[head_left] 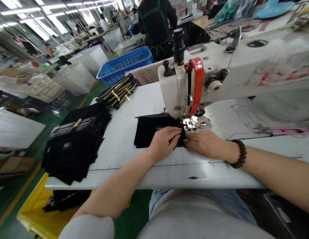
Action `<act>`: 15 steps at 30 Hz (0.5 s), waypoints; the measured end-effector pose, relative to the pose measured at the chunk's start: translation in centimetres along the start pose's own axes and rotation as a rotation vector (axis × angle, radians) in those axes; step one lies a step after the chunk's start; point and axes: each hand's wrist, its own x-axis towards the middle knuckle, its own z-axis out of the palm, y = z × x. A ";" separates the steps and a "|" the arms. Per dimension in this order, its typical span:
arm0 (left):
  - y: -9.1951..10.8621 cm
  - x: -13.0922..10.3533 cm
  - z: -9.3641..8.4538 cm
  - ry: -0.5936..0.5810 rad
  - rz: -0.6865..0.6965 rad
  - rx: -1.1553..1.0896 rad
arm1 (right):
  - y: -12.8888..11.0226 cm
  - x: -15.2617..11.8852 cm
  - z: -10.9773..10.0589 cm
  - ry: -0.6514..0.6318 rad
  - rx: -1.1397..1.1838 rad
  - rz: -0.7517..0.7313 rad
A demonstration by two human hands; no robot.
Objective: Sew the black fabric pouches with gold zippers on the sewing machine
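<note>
A black fabric piece (pixel 145 132) with a small dark label lies flat on the sewing machine table, its right edge at the metal presser foot (pixel 191 122). My left hand (pixel 164 141) rests on the piece with bent fingers, thumb and forefinger pinching near its right side. From the right, my right hand (pixel 206 142) reaches the same edge, just in front of the presser foot, fingertips close together on the cloth. What lies under the fingertips is hidden. Above both hands stands the white sewing machine head (pixel 171 93) with an orange guard (pixel 196 84).
At left, a stack of black fabric pieces (pixel 72 142) sits by zippered strips (pixel 118 93) with gold pulls. Pink-handled thread snips (pixel 289 131) lie at right. A blue crate (pixel 124 64) stands behind, a yellow bin (pixel 32 212) below left. A person (pixel 156 23) sits ahead.
</note>
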 end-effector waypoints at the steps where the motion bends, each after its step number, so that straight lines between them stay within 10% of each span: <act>1: 0.0 0.0 0.1 -0.013 0.019 -0.011 | 0.0 0.0 0.0 0.001 0.011 -0.001; 15: -0.7 -0.7 0.5 -0.146 0.207 0.057 | 0.4 -0.9 -0.9 -0.163 0.073 -0.002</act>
